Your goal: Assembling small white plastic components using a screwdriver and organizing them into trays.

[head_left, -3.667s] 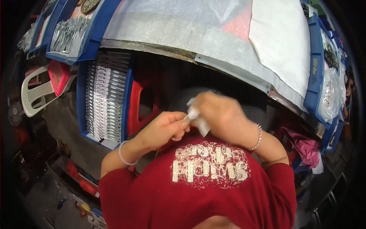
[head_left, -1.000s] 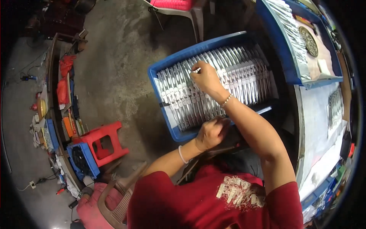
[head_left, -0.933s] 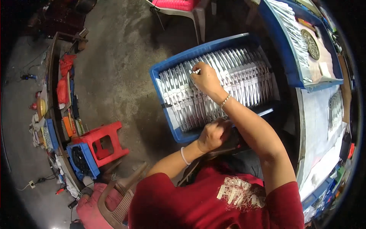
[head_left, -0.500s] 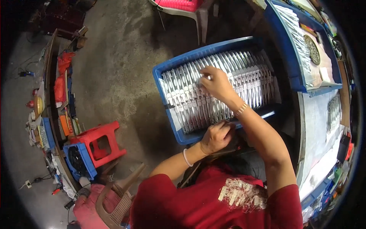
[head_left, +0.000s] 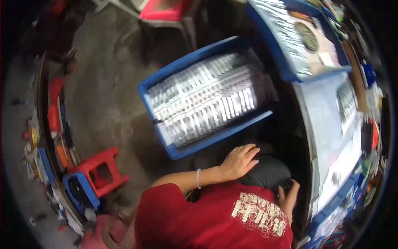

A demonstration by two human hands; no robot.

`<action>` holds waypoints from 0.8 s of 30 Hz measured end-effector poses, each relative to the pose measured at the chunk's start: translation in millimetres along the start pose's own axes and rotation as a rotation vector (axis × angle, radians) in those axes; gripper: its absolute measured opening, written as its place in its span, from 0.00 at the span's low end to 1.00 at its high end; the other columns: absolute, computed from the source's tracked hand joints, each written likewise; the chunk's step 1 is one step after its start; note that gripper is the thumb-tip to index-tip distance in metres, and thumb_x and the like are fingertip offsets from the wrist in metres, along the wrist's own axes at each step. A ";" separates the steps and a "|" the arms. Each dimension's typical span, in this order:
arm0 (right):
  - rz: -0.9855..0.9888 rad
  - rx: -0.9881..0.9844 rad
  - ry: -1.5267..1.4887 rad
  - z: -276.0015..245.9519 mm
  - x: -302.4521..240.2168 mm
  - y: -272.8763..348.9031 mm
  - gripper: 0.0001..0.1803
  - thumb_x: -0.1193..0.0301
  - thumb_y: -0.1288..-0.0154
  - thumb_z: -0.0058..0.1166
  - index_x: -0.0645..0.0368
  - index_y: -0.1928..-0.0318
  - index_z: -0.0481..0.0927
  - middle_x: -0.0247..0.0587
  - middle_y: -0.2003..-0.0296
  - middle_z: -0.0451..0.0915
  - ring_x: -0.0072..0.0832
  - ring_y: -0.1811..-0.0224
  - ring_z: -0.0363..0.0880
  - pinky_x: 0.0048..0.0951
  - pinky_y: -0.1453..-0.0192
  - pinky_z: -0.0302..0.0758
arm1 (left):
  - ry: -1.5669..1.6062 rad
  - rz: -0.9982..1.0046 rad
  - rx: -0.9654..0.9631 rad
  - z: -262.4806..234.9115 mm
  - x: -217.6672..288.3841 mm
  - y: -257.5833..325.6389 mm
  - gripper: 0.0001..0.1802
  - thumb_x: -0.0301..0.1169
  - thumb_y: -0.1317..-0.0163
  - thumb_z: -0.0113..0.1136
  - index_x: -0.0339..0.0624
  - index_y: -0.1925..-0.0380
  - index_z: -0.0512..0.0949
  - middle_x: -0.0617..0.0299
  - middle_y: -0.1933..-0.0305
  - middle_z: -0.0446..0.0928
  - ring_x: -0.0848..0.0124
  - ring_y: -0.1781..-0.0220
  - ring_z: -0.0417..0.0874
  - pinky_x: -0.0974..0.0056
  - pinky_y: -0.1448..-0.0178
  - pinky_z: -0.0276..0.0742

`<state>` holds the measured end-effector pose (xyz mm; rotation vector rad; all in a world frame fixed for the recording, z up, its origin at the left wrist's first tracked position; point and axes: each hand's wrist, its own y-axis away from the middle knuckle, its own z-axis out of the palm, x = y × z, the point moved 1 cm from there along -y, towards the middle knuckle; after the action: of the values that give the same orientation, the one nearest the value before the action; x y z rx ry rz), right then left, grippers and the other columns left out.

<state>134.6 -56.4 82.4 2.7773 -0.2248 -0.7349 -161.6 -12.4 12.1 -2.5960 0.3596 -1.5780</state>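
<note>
My left hand [head_left: 240, 162] hovers over my lap with its fingers stretched out and nothing in it. Beside my dark-trousered thigh [head_left: 269, 172], my right hand [head_left: 289, 197] rests low, thumb apart from the fingers; no held thing shows, and the fingers are partly hidden. In front of me stands a blue plastic crate [head_left: 176, 154], tilted in the view. Slim silvery metal pieces [head_left: 203, 97] fill it in packed rows; blur hides their exact kind. Neither hand touches them.
At the right is a worktable [head_left: 323, 120] with a white covering. A second blue crate [head_left: 286, 74] there holds silvery pieces and a round patterned disc [head_left: 306, 36]. A red stool [head_left: 99, 170] stands left, and a pink-seated chair [head_left: 166, 14] beyond.
Both hands have left the crate area and drawn back toward my lap, the right one dropping beside my thigh. My left hand's fingers have straightened. The whole view has shifted and blurred.
</note>
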 end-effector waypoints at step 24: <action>0.290 -0.133 -0.554 35.9 85.2 -18.6 0.21 0.60 0.39 0.58 0.61 0.50 0.78 0.59 0.67 0.81 0.51 0.62 0.82 0.42 0.58 0.77 | -0.698 1.038 -0.083 203.3 131.6 -532.9 0.11 0.22 0.48 0.54 0.43 0.63 0.77 0.59 0.61 0.76 0.62 0.55 0.78 0.55 0.50 0.68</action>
<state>191.4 -64.4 7.4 2.2885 -0.6378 -1.3600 159.6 461.8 133.0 -2.1338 1.3704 -0.3094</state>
